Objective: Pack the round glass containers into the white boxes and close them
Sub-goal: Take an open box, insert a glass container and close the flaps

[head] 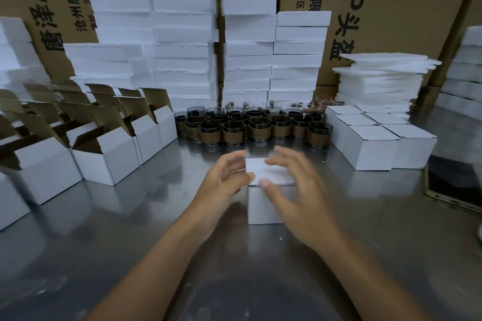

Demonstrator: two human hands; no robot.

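**Centre box: lid down, both hands on top**

White box [263, 204] stands upright on the table [130, 229], dead centre, directly under both hands. Lid [257, 168] looks flat or nearly so, with a seam visible along the front top edge. Can't see the contents.

- Left hand [225, 177]: at the box's left top edge, fingers loosely curved toward the far-left corner. Too blurred to tell whether it's gripping or just steadying.
- Right hand [297, 185]: over the lid from the right, fingers spread wide, holding nothing. Thumb [264, 183] tip sits at the front lip.

Key relation: the seam is on the near side, right under the right thumb. So the right hand is nearer for the final tuck while the left braces. My read is that closing is almost done.

Likely drop-off is the closed boxes [373, 146], on the right hand's side. Glass containers [247, 128] stand in rows just behind the box. Open boxes [104, 148] are to the left, nearer the left hand.
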